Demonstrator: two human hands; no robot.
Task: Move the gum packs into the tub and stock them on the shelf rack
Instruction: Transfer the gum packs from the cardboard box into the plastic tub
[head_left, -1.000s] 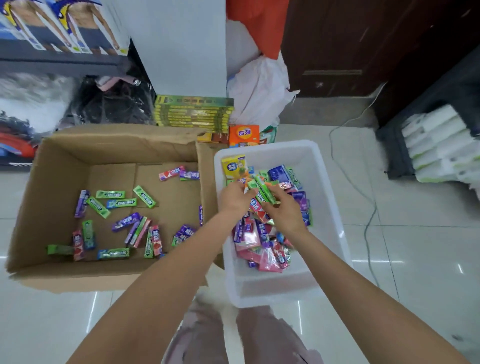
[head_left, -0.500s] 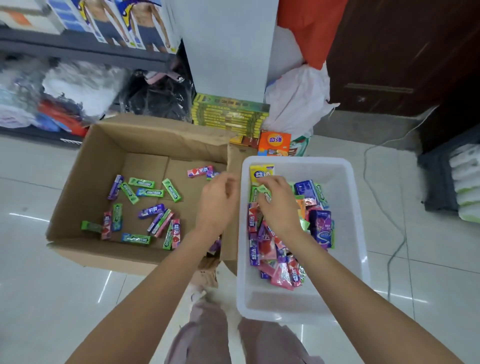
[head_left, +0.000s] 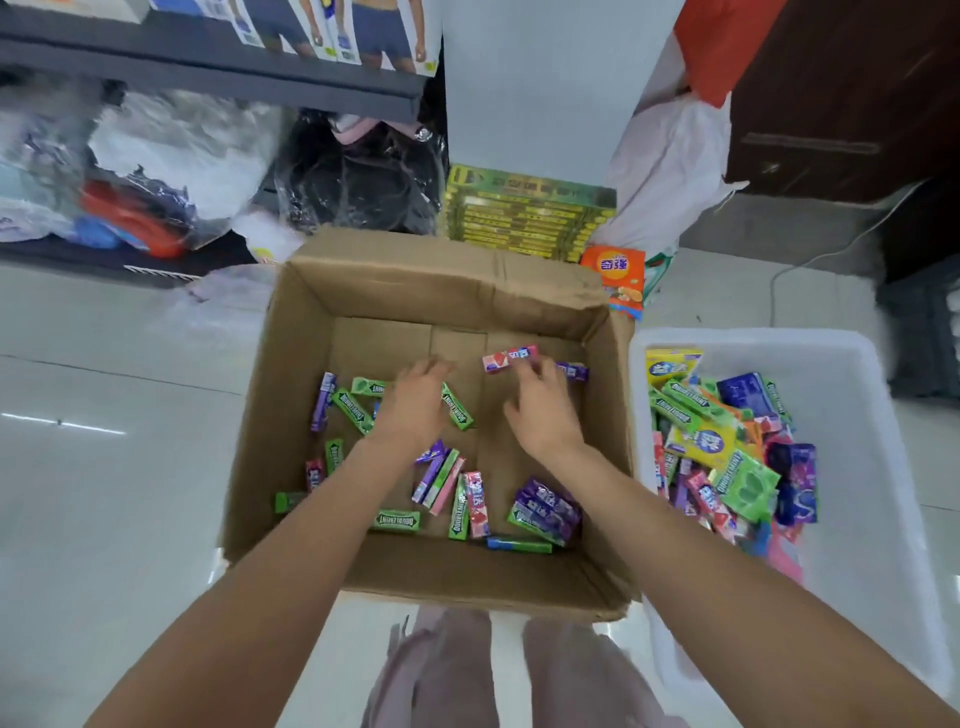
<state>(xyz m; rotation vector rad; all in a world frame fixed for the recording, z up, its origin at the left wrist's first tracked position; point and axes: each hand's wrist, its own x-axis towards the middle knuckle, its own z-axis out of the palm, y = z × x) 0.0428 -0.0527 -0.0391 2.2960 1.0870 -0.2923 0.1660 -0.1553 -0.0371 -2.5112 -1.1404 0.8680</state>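
1. We see both hands reaching down into the cardboard box (head_left: 363, 291), well apart from the white tub (head_left: 852, 364), which stands to the right of the right hand.
2. Our left hand (head_left: 415, 402) hovers palm down with relaxed, spread fingers over the green packs; it grips nothing we can make out.
3. A green gum pack (head_left: 457, 406) lies just right of the left hand, partly under it, and another green pack (head_left: 353, 410) lies just to its left, beside a purple pack (head_left: 323, 401).
4. Our right hand (head_left: 545, 410) is blurred; its fingertips reach the pink gum pack (head_left: 509, 359) at the far end of the box, but we cannot tell whether they pinch it.
5. A small purple pack (head_left: 574, 371) sits just right of those fingertips.
6. Nearer us than both hands, more packs lie scattered on the box floor, among them a purple bundle (head_left: 545, 506).
7. The tub already holds a heap of mixed gum packs (head_left: 722, 457).
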